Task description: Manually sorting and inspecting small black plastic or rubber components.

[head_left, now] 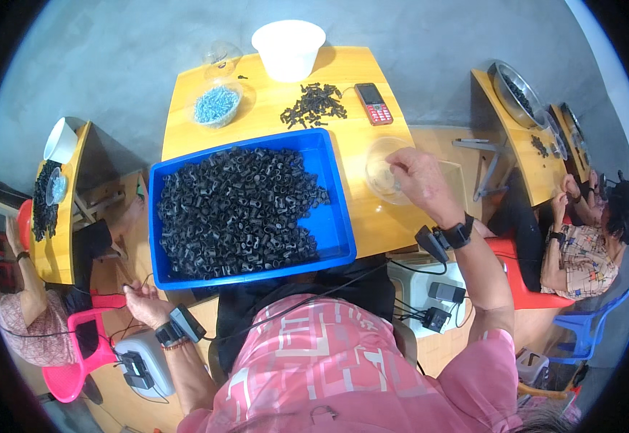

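My right hand (424,184) hangs over a clear plastic bowl (374,173) at the table's right edge. Its fingertips are pinched together, and whatever they may hold is hidden. Beyond the lower left corner of a blue tray (253,278), my left hand (148,304) is closed, thumb and fingers together; anything in it is too small to make out. Small black hollow plastic parts (235,209) fill most of the tray, leaving its blue bottom bare at the right.
Behind the tray are a clear tub of light-blue small pieces (217,105), a pile of black pieces (314,105), a white bucket (288,50) and a red keypad phone (374,105). People work at side tables left and right. A cable crosses my lap.
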{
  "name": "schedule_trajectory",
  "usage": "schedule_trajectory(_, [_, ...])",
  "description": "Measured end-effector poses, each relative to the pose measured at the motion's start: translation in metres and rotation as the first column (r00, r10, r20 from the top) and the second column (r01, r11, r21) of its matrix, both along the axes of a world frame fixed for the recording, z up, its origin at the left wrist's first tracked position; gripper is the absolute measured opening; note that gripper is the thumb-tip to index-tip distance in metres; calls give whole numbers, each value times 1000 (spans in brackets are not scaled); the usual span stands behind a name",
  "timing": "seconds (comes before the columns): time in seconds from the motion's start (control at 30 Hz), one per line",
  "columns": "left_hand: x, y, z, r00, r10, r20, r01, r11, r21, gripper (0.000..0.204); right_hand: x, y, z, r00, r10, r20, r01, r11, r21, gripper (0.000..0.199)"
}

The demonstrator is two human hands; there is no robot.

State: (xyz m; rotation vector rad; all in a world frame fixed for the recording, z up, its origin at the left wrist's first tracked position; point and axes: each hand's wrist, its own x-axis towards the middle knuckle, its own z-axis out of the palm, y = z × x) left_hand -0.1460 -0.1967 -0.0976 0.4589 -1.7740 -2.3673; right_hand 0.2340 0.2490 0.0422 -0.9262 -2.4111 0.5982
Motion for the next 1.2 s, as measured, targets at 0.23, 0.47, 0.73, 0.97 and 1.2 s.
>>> schedule_trajectory(0.23, [-32,-5,-99,844,-497,203,481,868,126,26,-10,14,-12,971,114,211,-126,991,45,15])
schedule_trajectory(0.47, [-34,-9,-102,818,-467,338,498,867,-8,22,-25,14,-23,879,171,444,-169,985,-43,9])
schedule_trajectory(0.73, [-28,-19,-80,971,-237,24,237,971,10,14,-26,10,-23,922,143,359,-153,988,1,13])
schedule_trajectory(0.97, [34,50,69,883,-31,-469,-74,976,-203,24,-11,-3,7,993,100,65,-100,995,11,14])
schedule_trajectory(1.2, [106,125,117,585,-566,-581,440,823,-359,12,-36,-39,14,982,65,-176,-138,887,-440,11])
